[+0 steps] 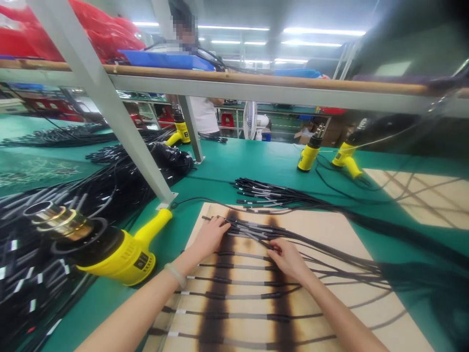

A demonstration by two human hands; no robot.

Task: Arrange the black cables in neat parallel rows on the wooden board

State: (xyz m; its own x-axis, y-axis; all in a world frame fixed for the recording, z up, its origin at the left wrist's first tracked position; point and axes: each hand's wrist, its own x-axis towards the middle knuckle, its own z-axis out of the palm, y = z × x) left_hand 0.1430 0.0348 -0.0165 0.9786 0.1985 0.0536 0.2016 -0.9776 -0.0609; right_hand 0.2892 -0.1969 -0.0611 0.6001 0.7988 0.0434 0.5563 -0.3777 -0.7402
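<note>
- Far left: a heap of black cables [44, 234] spreads over the green table [256, 166], partly behind a slanted grey frame post [110, 102].
- Near left: a yellow heat gun [110, 247] lies on its side, metal nozzle pointing left, just beside the left edge of the scorched wooden board [330, 234].
- Left hand [210, 237]: palm down, fingers spread flat and released, pressing on the near-left ends of the bundle of black wires [252, 230] at the board's far edge; a bracelet circles the wrist.
- Centre: single wires [238, 296] lie in parallel rows across the board's two dark burn stripes, nearer than both hands.
- Right hand [289, 259]: just right of the left hand, fingers curled down onto the same bundle; whether it pinches a wire cannot be told.
- Beyond the board: a second wire bundle [264, 193] rests on the table.
- Far right: two more yellow heat guns [309, 154] stand on the table.
- Background: a person in a white shirt [203, 115] stands behind the shelf.
</note>
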